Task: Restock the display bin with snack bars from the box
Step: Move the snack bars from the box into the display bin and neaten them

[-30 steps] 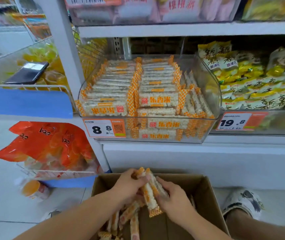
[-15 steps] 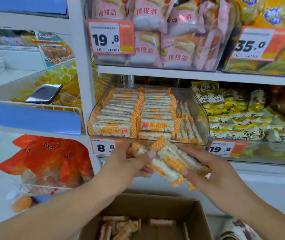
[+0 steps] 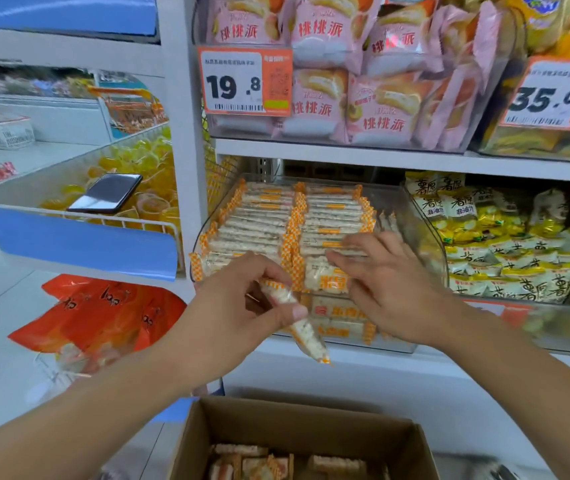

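From the head camera, the clear display bin (image 3: 425, 233) sits on the middle shelf, at about twelve o'clock from the cardboard box (image 3: 418, 445) on the floor below. Rows of orange-ended snack bars (image 3: 259, 230) fill its left and centre lanes.

The right hand (image 3: 385, 282) reaches over the bin's front lip with fingers stretched out nearly flat, pressing a bar down onto the centre stack; whether the thumb pinches it I cannot tell.

The left hand (image 3: 242, 303) waits just outside the bin at its seven o'clock corner, fingers and thumb pinching one bar (image 3: 297, 323) that hangs slanted toward five o'clock. More bars lie in the box.

To do this well, I would say the right hand should square the bar's ends with the row beneath it before letting go, label up. The hanging bar should be turned level first, then laid in the same lane, so the stack does not slump forward.
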